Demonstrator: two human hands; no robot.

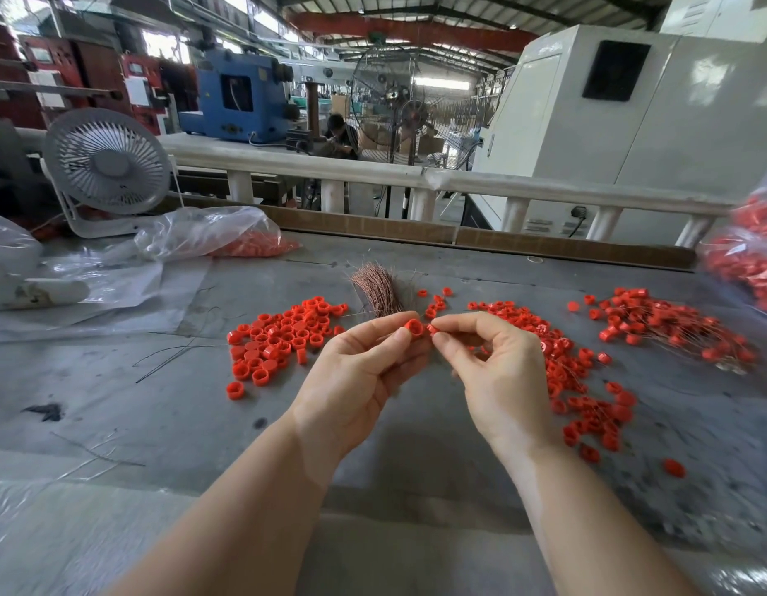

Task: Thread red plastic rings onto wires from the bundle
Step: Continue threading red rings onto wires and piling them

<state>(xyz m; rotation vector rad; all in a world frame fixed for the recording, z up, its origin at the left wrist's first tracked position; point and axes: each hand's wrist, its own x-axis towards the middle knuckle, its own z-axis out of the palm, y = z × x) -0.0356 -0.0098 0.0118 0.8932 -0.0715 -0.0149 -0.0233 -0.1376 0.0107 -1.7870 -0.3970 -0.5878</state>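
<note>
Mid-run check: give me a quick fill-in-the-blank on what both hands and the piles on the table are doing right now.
1. The left hand pinches a red ring between thumb and ____.
2. The wire bundle lies on the table, ____ the two hands.
3. The pile of loose rings without wires lies to the ____ of the hands.
4. The small white fan stands at the table's far ____ corner.

Missing words: forefinger; beyond; left; left
</note>
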